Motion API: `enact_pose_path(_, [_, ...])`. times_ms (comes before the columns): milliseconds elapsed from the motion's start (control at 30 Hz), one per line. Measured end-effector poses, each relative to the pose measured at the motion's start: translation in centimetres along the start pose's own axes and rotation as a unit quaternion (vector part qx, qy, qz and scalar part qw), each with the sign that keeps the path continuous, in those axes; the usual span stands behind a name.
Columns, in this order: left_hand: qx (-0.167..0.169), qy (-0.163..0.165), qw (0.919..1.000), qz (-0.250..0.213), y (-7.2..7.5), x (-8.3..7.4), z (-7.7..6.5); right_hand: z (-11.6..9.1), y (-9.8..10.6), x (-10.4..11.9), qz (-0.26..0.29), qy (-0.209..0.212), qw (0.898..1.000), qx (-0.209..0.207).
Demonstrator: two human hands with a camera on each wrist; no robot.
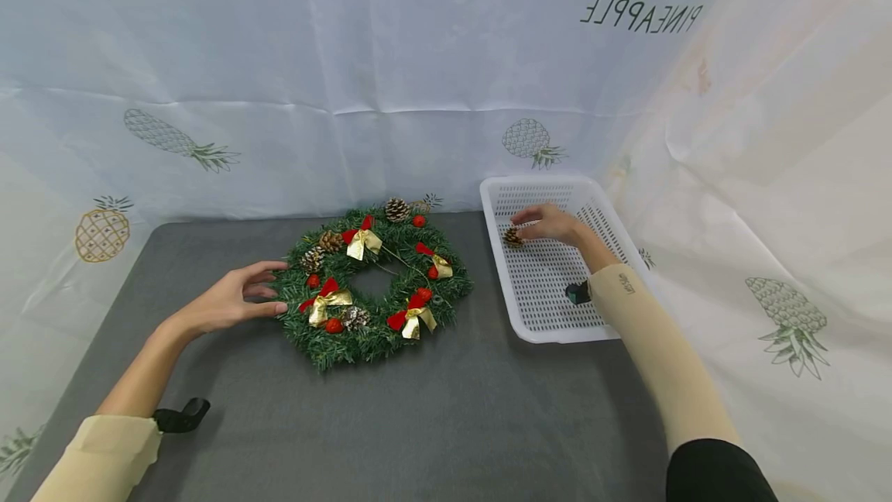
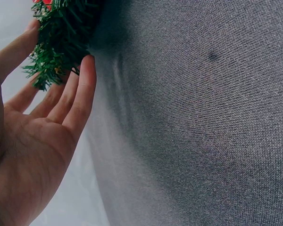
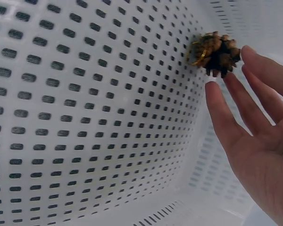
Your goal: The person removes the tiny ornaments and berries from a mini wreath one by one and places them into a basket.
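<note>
A green wreath [image 1: 310,339] with pine cones, red berries and red-and-gold bows lies flat on the grey table. My left hand [image 1: 233,298] is at its left side, thumb and fingertips touching the outer needles. In the left wrist view the left hand [image 2: 40,127] has its fingers spread loosely around the greenery [image 2: 56,52]. Over in the white basket, my right hand [image 1: 550,225] reaches down to a small brown pine cone [image 1: 513,237]. The right wrist view shows a gold cord on this pine cone [image 3: 219,54], with the fingertips of the right hand [image 3: 259,113] right beside it, loosely extended.
The perforated white basket [image 1: 512,297] stands on the right of the grey table [image 1: 418,424], its walls around the right hand. A white curtain [image 1: 432,60] with pineapple prints hangs behind the table and along its right side.
</note>
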State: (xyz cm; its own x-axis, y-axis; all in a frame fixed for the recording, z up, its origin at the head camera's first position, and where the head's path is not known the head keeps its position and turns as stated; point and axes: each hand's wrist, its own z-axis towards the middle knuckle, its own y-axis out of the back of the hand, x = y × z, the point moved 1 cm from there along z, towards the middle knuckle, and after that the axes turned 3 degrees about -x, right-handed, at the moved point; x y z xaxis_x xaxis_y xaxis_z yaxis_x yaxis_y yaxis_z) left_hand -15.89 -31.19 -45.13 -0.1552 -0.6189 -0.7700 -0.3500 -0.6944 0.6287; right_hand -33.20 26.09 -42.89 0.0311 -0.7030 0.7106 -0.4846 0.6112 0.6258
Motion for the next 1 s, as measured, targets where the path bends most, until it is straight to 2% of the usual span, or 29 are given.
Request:
enact_pose_path(167, [0.001,-0.001,1.0,-0.001,0.0,0.0,0.0,-0.4,0.7,0.5,0.009,0.022,1.0,-0.02])
enact_pose_path(400, [0.001,-0.002,1.0,-0.004,0.0,0.0,0.0,-0.7,1.6,1.2,0.06,0.048,0.997,-0.033])
enact_pose_path(533, [0.0,-0.002,1.0,-0.002,0.0,0.0,0.0,-0.9,2.0,1.7,0.059,0.056,0.996,-0.042])
enact_pose_path(767, [0.0,-0.001,1.0,-0.002,0.0,0.0,0.0,-1.6,2.1,2.9,0.075,0.06,0.994,-0.043])
enact_pose_path(1000, [0.0,0.003,1.0,-0.005,-0.1,0.1,0.0,-2.8,2.2,5.2,0.091,0.074,0.992,-0.036])
